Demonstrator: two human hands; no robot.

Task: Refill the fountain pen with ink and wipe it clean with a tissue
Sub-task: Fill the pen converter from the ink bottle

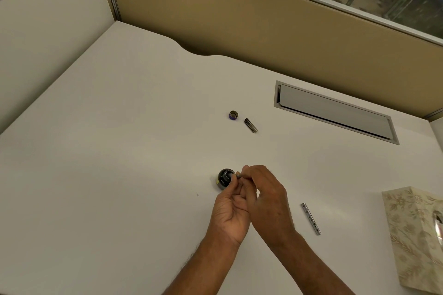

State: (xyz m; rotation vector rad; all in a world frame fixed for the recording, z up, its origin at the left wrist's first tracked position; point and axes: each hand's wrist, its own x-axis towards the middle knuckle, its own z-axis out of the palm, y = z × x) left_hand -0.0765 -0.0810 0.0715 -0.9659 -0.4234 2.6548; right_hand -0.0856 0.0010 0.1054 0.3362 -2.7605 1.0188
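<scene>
A small dark ink bottle [224,178] stands open on the white desk. My left hand [231,208] is curled just behind it, its fingertips at the bottle's right side. My right hand [265,199] pinches the thin front section of the fountain pen [236,175], whose tip reaches over the bottle's mouth; most of that section is hidden by my fingers. The bottle's cap [233,115] lies further back, with a short dark pen part [251,125] beside it. A long slim metallic pen barrel [311,218] lies to the right of my hands. A floral tissue box [417,239] sits at the right edge.
A grey cable hatch [335,112] is set into the desk [119,151] at the back right. Tan partition walls [239,19] close off the desk at the back, and a cream panel stands on the left.
</scene>
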